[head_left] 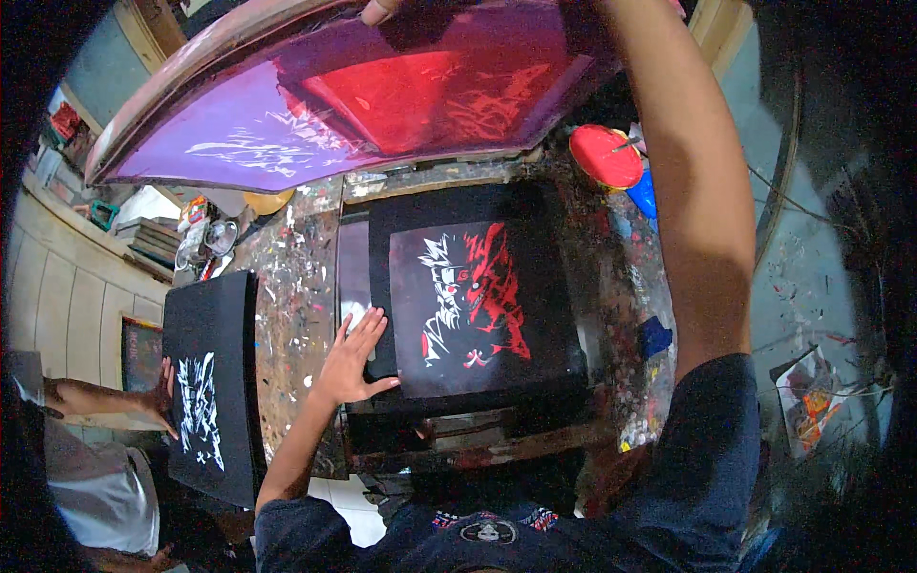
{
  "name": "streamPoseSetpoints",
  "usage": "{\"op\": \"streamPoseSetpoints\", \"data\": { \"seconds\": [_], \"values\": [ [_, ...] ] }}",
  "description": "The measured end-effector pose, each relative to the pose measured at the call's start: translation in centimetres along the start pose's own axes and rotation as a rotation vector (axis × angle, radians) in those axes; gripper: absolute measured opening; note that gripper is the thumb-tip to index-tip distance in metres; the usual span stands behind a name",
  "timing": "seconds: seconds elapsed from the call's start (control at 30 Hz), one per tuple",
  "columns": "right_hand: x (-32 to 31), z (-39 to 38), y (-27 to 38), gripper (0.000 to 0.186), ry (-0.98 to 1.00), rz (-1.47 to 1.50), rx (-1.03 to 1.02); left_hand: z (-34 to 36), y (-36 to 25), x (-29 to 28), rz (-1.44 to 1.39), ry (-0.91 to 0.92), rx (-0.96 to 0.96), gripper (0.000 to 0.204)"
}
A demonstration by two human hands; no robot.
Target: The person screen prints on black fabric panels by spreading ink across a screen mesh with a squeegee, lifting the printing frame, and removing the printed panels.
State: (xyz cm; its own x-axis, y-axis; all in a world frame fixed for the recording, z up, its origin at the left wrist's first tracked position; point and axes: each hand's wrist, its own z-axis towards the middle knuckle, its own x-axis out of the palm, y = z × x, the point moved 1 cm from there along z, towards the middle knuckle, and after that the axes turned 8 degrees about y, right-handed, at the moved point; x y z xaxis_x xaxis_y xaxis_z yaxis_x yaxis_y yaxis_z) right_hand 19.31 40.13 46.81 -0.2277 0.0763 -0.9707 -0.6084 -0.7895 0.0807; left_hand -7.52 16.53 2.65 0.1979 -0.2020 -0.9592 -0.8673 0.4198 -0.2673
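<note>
Five spread left-hand fingers (pixel 355 329) press flat black cloth (pixel 478 306); right hand (pixel 382 10) lifts the translucent purple mesh screen (pixel 287 115), grip unclear.

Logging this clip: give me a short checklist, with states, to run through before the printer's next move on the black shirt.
1. Screen frame lifted off the shirt: ok.
2. Right hand on the frame's top edge: ok, grip mostly hidden.
3. Left hand flat on the shirt's left edge: ok.
4. White and red print visible, both colours: ok; smudges cannot tell.
5. Co-worker's hand on the other black shirt, apart from this one: ok.
</note>
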Motion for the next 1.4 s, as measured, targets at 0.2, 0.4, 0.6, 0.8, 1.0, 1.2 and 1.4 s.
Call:
{"op": "streamPoseSetpoints", "data": {
  "seconds": [0.2,0.4,0.6,0.8,1.0,1.2,1.4],
  "values": [
    [0.4,-0.2,-0.1,0.119,-0.075,0.010,-0.023,0.0,-0.2,-0.2,-0.028,-0.002,-0.005,0.109],
    [0.1,0.0,0.3,0.122,-0.024,-0.021,0.046,-0.2,0.5,-0.1,-0.085,-0.005,0.028,0.103],
    [0.1,0.4,-0.2,0.126,-0.044,-0.017,0.016,-0.2,0.5,-0.2,-0.109,0.012,0.023,0.097],
    [0.2,0.7,-0.4,0.126,-0.065,-0.028,0.002,-0.7,-0.4,-0.2,-0.073,-0.033,0.031,0.083],
    [-0.2,0.4,-0.5,0.123,-0.027,-0.007,-0.019,0.2,-1.5,0.9,-0.236,-0.144,-0.151,0.072],
    [-0.3,0.9,-0.2,0.123,0.027,-0.001,-0.015,0.4,-1.5,1.2,-0.349,-0.111,-0.311,0.050],
    [0.4,1.5,-0.9,0.120,-0.043,-0.033,-0.050,0.2,-1.2,-0.3,-0.249,0.059,-0.268,0.048]
  ]
}}
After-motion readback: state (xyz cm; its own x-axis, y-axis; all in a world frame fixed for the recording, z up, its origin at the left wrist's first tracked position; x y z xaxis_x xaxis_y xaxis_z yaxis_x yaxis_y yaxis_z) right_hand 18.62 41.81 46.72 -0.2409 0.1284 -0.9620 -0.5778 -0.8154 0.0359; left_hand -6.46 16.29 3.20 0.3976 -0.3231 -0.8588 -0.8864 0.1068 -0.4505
